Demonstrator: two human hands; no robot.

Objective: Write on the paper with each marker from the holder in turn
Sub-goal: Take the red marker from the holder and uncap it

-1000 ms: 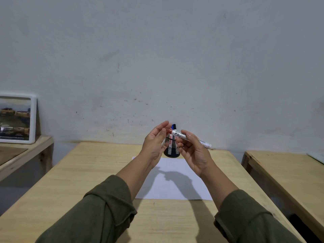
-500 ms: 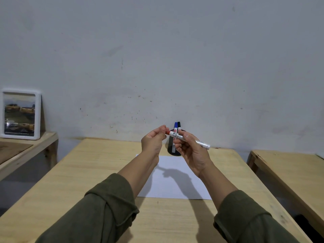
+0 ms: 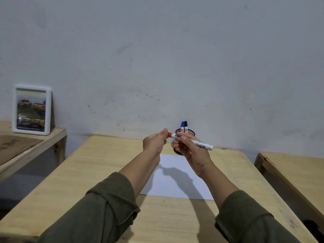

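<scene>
My right hand (image 3: 192, 150) holds a white-barrelled red marker (image 3: 196, 142) raised above the wooden table (image 3: 98, 176), its red cap end pointing left. My left hand (image 3: 155, 142) pinches that red cap (image 3: 169, 135) with closed fingers. Behind the hands stands a black mesh holder (image 3: 191, 132) with a blue marker (image 3: 182, 126) and a black marker (image 3: 186, 125) upright in it. A white sheet of paper (image 3: 177, 179) lies flat on the table under my forearms, partly in their shadow.
A white-framed picture (image 3: 31, 109) leans on the wall on a lower wooden bench (image 3: 26, 146) at left. Another wooden table (image 3: 294, 171) stands at right across a narrow gap. A grey wall rises close behind the holder.
My left hand's fingers have closed from open onto the marker's red cap. The view has shifted slightly; the right hand keeps the marker in about the same place.
</scene>
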